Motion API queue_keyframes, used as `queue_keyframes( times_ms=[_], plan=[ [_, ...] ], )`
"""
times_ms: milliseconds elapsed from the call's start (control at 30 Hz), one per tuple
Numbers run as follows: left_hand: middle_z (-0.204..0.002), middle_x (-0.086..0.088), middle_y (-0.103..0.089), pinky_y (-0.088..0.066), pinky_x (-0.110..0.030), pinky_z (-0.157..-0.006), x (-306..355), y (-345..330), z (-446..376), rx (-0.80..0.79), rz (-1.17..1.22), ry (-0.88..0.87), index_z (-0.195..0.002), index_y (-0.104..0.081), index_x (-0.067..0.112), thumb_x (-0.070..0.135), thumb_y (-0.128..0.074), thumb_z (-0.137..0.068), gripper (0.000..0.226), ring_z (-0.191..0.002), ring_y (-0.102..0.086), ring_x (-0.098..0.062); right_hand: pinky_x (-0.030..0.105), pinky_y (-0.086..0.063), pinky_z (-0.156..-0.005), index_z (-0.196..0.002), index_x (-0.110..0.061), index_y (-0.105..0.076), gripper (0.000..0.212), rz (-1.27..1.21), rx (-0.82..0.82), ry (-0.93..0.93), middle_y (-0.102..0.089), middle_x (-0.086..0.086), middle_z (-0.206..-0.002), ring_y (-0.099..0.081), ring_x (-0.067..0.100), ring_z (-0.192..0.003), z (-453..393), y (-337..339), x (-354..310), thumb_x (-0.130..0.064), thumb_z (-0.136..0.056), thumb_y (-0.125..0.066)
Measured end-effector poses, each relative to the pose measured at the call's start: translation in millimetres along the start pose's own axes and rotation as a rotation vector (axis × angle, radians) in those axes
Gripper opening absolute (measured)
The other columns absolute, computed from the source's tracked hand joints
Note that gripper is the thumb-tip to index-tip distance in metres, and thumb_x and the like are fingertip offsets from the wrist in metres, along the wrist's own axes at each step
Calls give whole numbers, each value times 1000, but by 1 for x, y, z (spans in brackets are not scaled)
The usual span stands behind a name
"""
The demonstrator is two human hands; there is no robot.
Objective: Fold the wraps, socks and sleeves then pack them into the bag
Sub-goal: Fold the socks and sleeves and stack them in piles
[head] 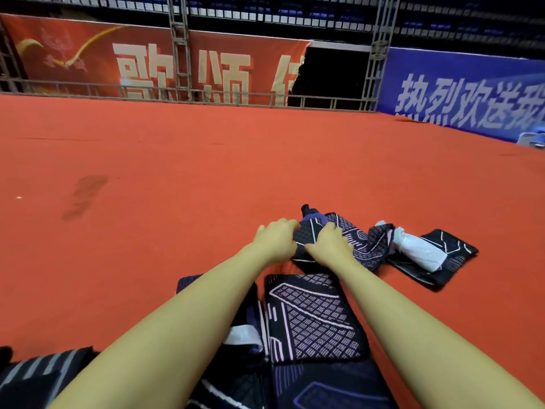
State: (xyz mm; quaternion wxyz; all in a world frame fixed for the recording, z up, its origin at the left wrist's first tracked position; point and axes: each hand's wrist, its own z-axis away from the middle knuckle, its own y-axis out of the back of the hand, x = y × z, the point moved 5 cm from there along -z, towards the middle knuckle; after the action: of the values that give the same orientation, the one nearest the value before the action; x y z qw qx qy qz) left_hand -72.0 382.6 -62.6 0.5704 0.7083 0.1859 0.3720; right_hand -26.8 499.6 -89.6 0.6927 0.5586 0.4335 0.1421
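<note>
On the red carpet lies a rumpled black sleeve (pixel 358 243) with a white lattice pattern. My left hand (pixel 275 239) grips its left end with curled fingers. My right hand (pixel 328 246) rests on it right beside, fingers bent over the cloth. A folded patterned piece (pixel 312 317) lies flat between my forearms. To the right, another dark patterned piece (pixel 448 252) lies with a white item (pixel 418 250) across it. More dark patterned cloth (pixel 236 379), partly under my arms, fills the bottom edge.
The red carpet (pixel 177 172) stretches wide to the left and ahead, with a darker stain (pixel 84 196) at left. A metal truss railing (pixel 182 95) and banners bound the far side. A striped dark fabric (pixel 38 373) sits at bottom left.
</note>
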Motion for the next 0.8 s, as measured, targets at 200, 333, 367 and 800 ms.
queue_keyframes(
  times_ms=[200,333,367,800],
  plan=[
    [-151,-3,-30,-28,-46,-104,5,-25,-28,-118,3,-22,-147,-22,23,20,-52,-89,65,-131,-37,-31,45,-43,-95,-119,-10,-45,34,-156,48,76,-60,12,-118,-56,33,-111,-12,-5,4,-12,-87,-55],
    [-150,-6,-28,-29,-44,-100,1,-8,-23,73,75,0,-148,-14,18,12,-46,-88,68,-128,-37,-33,41,-39,-94,-119,-17,-51,28,-206,260,233,-58,3,-120,-53,27,-113,0,19,-8,-12,-91,-52],
    [-148,-7,-31,-30,-44,-99,0,-1,-20,129,90,21,-147,-16,16,11,-46,-88,67,-126,-38,-33,40,-35,-93,-117,-18,-52,28,-206,299,257,-57,2,-120,-53,26,-112,5,24,-12,-10,-91,-50],
    [-97,-5,-57,-34,-38,-81,29,109,90,539,176,-1,-89,-44,14,18,-51,-89,8,-96,-52,-30,30,-23,-83,-104,-18,-59,27,-418,503,452,-56,-4,-103,-50,17,-102,109,109,-40,-3,-85,-49]
  ],
)
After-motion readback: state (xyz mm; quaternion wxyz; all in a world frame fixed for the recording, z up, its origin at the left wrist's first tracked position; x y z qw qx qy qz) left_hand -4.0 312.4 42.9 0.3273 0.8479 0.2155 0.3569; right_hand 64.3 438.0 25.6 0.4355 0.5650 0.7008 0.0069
